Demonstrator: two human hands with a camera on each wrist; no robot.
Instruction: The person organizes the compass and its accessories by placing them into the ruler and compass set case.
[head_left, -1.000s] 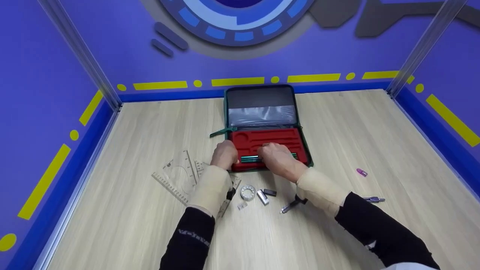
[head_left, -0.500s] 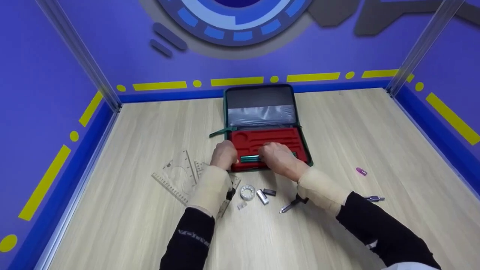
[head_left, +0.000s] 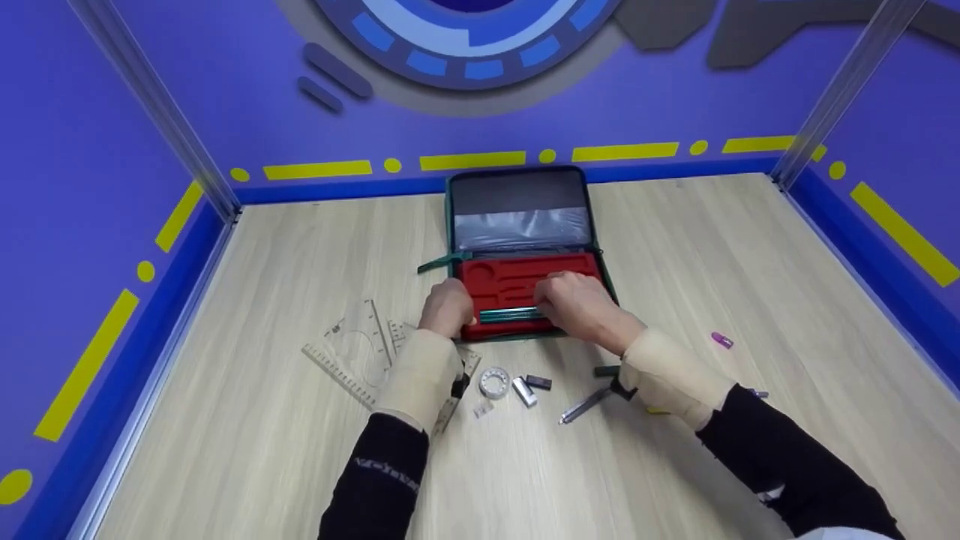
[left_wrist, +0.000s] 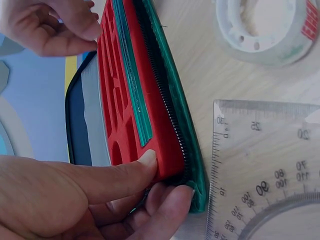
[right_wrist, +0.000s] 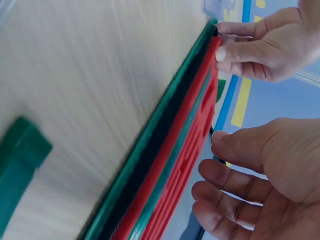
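A zip case with a red moulded tray (head_left: 491, 289) lies spread at the back of the table, its dark lid (head_left: 517, 191) raised. Green pencils (head_left: 506, 316) rest side by side in the tray's front slot. My left hand (head_left: 448, 307) pinches the case's front left corner, thumb on the red tray (left_wrist: 167, 162) and fingers against the side below. Over the right part of the tray is my right hand (head_left: 581, 306). Its fingers (right_wrist: 235, 182) are loosely bent in the right wrist view, with nothing between them and the thumb.
Clear set squares (head_left: 360, 349) lie left of the case, partly under the left forearm. In front are a white ring-shaped roll (head_left: 494, 383), a silver block (head_left: 525, 392), a dark block (head_left: 538, 382) and a metal compass (head_left: 585, 406). A small pink item (head_left: 722, 340) lies right.
My right hand has moved up and right off the pencils, baring more of the tray. A green piece and a yellow one now show by its wrist. The left hand stays at the corner.
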